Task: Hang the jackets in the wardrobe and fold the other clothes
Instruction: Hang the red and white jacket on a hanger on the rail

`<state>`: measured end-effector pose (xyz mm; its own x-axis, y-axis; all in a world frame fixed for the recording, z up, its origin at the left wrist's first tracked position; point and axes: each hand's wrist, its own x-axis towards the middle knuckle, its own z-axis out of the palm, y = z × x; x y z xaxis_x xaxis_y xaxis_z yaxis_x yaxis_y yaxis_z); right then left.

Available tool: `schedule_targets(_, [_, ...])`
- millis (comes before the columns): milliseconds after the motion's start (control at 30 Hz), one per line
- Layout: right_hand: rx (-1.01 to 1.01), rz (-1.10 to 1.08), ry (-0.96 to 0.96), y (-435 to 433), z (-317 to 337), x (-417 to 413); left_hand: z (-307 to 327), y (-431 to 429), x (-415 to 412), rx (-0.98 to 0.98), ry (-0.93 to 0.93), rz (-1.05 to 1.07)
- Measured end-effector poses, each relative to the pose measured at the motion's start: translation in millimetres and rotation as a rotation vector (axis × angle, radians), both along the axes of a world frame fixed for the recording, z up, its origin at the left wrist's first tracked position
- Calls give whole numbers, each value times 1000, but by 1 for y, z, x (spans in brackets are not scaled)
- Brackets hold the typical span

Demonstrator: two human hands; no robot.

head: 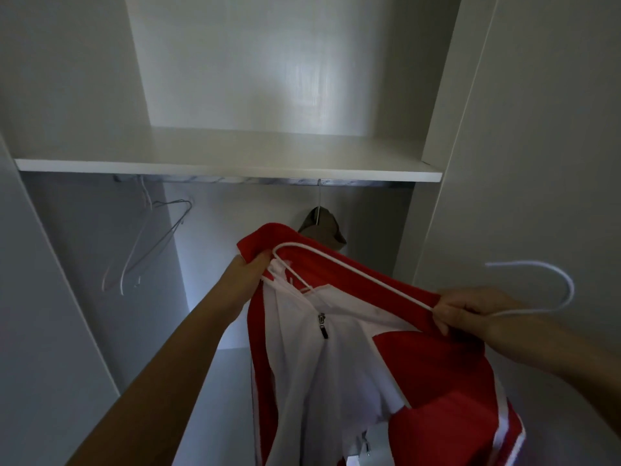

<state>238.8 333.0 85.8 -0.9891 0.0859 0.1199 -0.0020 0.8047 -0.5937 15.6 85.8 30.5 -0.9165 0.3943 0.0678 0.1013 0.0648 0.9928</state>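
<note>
The red-and-white jacket (353, 364) hangs between both hands, below the wardrobe shelf's (235, 171) front edge. The left hand (247, 275) pinches its red shoulder. The right hand's (470, 311) fingers (443, 319) curl round the white hanger (570, 290) threaded into it.

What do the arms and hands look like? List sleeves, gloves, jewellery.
The left hand and right hand wear no gloves, and no ring, watch or bracelet shows. The left forearm and right forearm are uncovered to the frame edge; no sleeve is in view.
</note>
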Motion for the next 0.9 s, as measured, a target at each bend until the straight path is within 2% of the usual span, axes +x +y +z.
schedule_targets(200, [103, -23, -100, 4, -30, -5, 12, 5, 14, -44, 190, 85])
schedule_targets(300, [157, 4, -194, -8, -31, -19, 18, 12, 19, -85, 292, 57])
schedule_targets(367, [139, 13, -236, -18, -26, -31, 20, 15, 24, -138, 324, -22])
schedule_targets(500, [15, -56, -141, -28, -20, -55, 10, 12, 33, -168, 384, -97])
schedule_targets(567, [-78, -103, -124, -34, -26, -65, 5, 9, 36, -89, 310, -66])
schedule_targets(733, [-157, -101, -250, -51, -33, -81, -1, -4, 32, 38, 25, -69])
schedule_targets(900, [-354, -213, -227, -53, -37, -98, -35, -24, 9, -103, -160, 8])
